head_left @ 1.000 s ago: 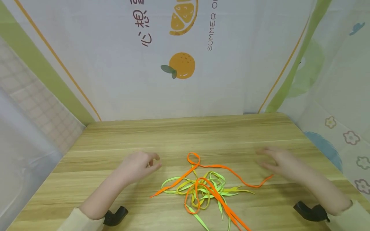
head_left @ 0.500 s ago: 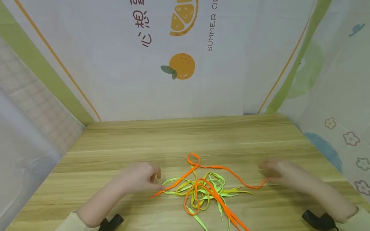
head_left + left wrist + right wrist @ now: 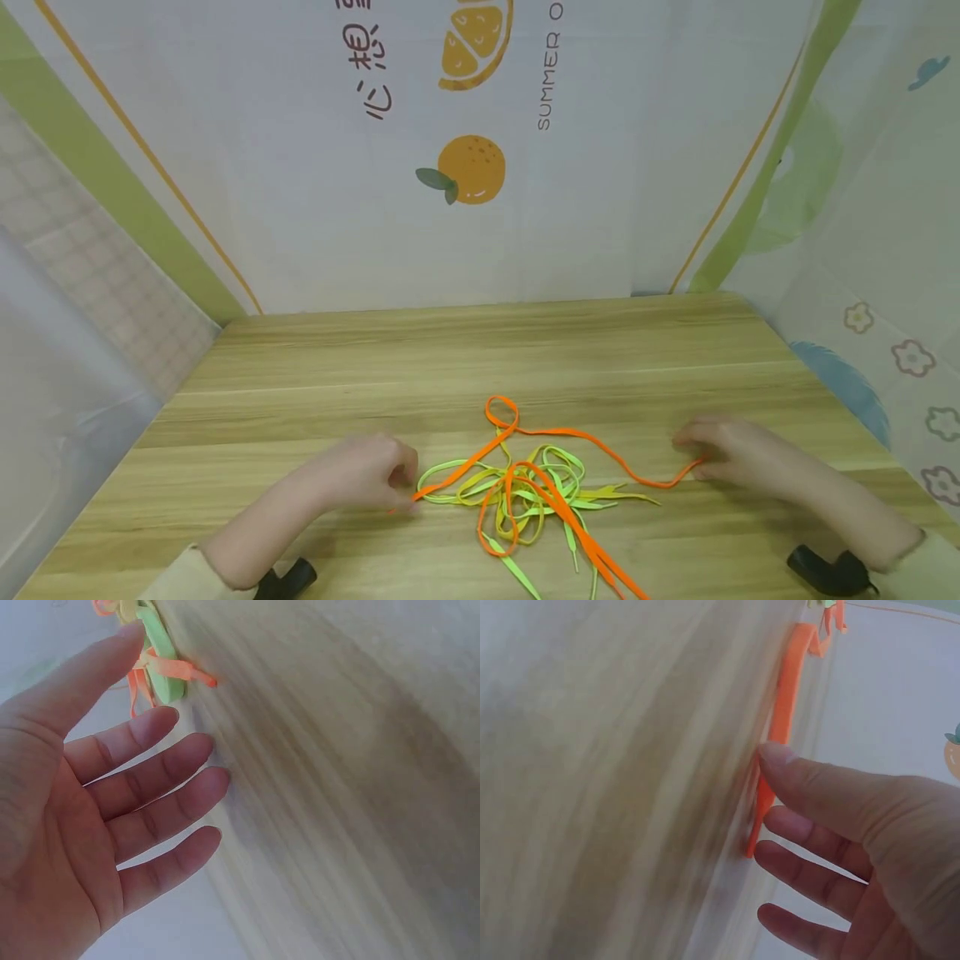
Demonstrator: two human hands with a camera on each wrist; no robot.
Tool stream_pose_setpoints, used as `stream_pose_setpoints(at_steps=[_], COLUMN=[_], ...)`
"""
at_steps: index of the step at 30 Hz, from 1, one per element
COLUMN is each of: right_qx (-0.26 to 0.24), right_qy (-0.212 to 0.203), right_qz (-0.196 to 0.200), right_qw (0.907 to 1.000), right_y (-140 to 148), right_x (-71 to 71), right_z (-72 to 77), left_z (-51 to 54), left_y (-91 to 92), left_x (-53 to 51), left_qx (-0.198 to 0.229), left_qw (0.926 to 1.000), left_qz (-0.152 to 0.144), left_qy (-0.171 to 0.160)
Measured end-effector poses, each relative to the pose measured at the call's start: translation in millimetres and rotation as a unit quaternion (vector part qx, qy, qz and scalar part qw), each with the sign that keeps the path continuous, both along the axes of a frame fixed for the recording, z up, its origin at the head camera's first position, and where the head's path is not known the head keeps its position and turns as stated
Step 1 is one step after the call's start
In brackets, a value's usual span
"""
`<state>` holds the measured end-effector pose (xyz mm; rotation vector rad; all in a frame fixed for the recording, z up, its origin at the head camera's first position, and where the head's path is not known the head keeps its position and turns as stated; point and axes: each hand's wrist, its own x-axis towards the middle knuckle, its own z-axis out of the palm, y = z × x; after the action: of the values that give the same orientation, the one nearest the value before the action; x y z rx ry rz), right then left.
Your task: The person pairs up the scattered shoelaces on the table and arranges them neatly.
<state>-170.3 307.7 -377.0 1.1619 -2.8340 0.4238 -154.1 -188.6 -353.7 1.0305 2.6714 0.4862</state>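
A flat orange shoelace (image 3: 581,432) crosses the table with a small loop near its middle. At its left end my left hand (image 3: 367,471) hovers close, covering part of the tip in the head view. The left wrist view shows that hand's thumb and fingers (image 3: 154,731) apart, with the orange lace tip (image 3: 199,675) beyond the gap. My right hand (image 3: 727,450) is at the lace's other end. In the right wrist view its thumb overlaps the orange lace (image 3: 784,705), the forefinger tip is close beside it, and a gap shows between thumb and forefinger.
Tangled green and yellow shoelaces (image 3: 555,467) lie between the hands. More orange laces (image 3: 577,529) run from the pile toward the front edge. The wooden table (image 3: 480,350) meets a printed white cloth (image 3: 585,233) at the back. Black wrist mounts (image 3: 828,571) sit under the forearms.
My left hand has come down and slightly right to the left lace end. My right hand has lowered onto the other end. The laces look almost unmoved.
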Motion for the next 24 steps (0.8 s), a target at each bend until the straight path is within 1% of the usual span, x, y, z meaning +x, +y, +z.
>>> stream_pose_setpoints(at_steps=[8,10,17,21,24], right_qx=[-0.034,-0.041,-0.057,-0.057,-0.062], right_qy=[-0.039,-0.039,-0.049,-0.054,-0.05], right_qz=[0.009,0.012,0.022,0.021,0.023], right_qw=[0.9987,0.9983,0.9969,0.9967,0.9966], right_y=[3,4,7,7,8], right_x=[-7.3,-8.0,-9.1,-9.9,-10.4], right_z=[-4.0,-5.4,-8.1,-9.3,-10.3], left_z=[-2.4,-3.8,-10.5,-11.8,-11.2], left_y=[1.0,0.8,-0.8,-0.4,0.9], left_x=[0.6,1.1,-0.5,-2.3,-3.3], left_qx=[-0.012,-0.015,-0.026,-0.023,-0.02], left_qw=[0.9997,0.9996,0.9996,0.9996,0.9996], left_qz=[-0.018,-0.02,-0.012,-0.017,-0.022], left_qy=[0.007,0.009,0.003,0.001,-0.002])
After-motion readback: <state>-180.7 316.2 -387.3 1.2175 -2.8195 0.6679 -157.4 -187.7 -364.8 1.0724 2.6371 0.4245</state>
